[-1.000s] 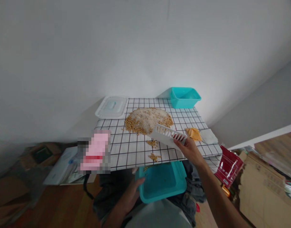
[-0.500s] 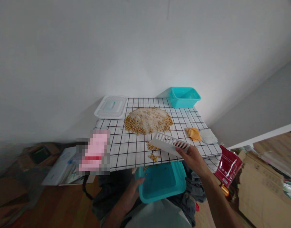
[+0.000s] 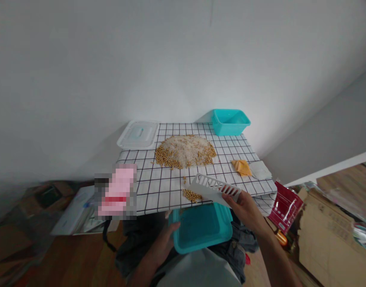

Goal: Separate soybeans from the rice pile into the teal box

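My right hand (image 3: 243, 205) is closed on the right end of a white slotted plastic piece (image 3: 208, 188), tilted low over the front of the table. Against its left lower edge lies a small heap of soybeans (image 3: 191, 195), close to the table's front edge. My left hand (image 3: 168, 236) grips the left rim of a teal plastic bin (image 3: 201, 249), held in my lap just under that edge. Behind the slotted piece spreads a big pile of white grains and soybeans (image 3: 185, 151) on the checked cloth (image 3: 157, 187).
A second teal bin (image 3: 231, 127) stands at the back right, a clear lid (image 3: 138, 134) at the back left. An orange cloth (image 3: 242, 168) and a white cloth (image 3: 260, 170) lie to the right. A pink blurred object (image 3: 119, 189) is at the left edge; cardboard (image 3: 326, 231) lies right.
The white slotted piece has moved toward me, and the loose soybeans are gathered into a heap nearer the table's front edge. My left hand stays on the bin.
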Available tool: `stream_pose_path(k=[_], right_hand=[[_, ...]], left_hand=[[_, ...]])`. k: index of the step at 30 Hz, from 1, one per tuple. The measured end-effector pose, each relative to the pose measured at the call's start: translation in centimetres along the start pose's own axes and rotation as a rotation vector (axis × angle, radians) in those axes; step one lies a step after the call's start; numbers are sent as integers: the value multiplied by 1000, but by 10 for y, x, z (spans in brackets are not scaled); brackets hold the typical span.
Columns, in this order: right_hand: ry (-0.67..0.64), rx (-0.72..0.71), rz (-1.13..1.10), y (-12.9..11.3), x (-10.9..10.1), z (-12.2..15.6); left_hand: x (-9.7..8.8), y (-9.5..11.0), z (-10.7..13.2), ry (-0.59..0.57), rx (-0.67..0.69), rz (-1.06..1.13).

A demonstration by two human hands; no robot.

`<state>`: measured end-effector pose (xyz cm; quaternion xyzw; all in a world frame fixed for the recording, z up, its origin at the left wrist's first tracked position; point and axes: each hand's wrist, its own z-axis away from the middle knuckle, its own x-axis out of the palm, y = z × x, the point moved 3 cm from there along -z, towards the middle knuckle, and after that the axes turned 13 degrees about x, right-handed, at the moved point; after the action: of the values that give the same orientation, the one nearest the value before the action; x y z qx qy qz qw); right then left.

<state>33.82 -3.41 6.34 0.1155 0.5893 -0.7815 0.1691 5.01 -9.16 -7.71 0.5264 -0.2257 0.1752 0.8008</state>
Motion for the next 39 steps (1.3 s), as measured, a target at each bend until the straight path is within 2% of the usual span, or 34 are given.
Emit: stream_pose_path(k=[8, 15, 19, 25, 29, 32, 39], right_hand=[[19, 41, -22, 11, -1, 13], [-7, 49, -67, 8, 0, 23], [-12, 48, -76, 12, 3, 24], [-28, 57, -31, 5, -1, 24], [30, 27, 6, -6, -6, 12], [84, -46, -16, -15, -7, -7], [8, -181, -11, -35, 7, -47]], left_hand=[[14, -7, -1, 18, -104, 98], [18, -1, -1, -9, -74, 107], [21, 5, -1, -6, -2, 52], [10, 0, 0, 18, 27, -8], [-4, -3, -2, -12, 56, -51], [-9, -3, -2, -28, 62, -53], [12, 2, -2, 30, -45, 113]])
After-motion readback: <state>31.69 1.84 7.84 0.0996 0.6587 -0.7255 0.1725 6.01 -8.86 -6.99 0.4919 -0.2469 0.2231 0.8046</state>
